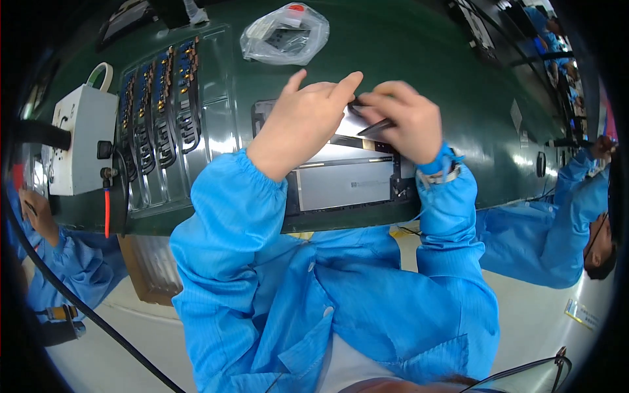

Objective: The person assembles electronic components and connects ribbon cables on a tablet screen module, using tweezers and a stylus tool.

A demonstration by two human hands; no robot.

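Note:
An opened tablet-like device (pixel 405 190) lies in front of me, with a flat silver battery-like block (pixel 344 185) in its near half and bright metal beyond it. My left hand (pixel 303 124) rests over its far left part, palm down. Two of its fingers are stretched up and apart; the others are hidden underneath. My right hand (pixel 409 121), slightly blurred, is closed around a slim black pointed tool (pixel 377 128), whose tip points down-left over the device. Close to the right fingertips is a small dark piece (pixel 356 107), too unclear to name. A blue band (pixel 442 164) circles my right wrist.
Left of the device, a clear tray (pixel 219 141) holds rows of small cabled parts (pixel 162 85). A white box (pixel 85 141) with cables stands farther left. Beyond my hands lies a clear plastic bag (pixel 285 34). Co-workers in blue (pixel 557 242) sit on both sides.

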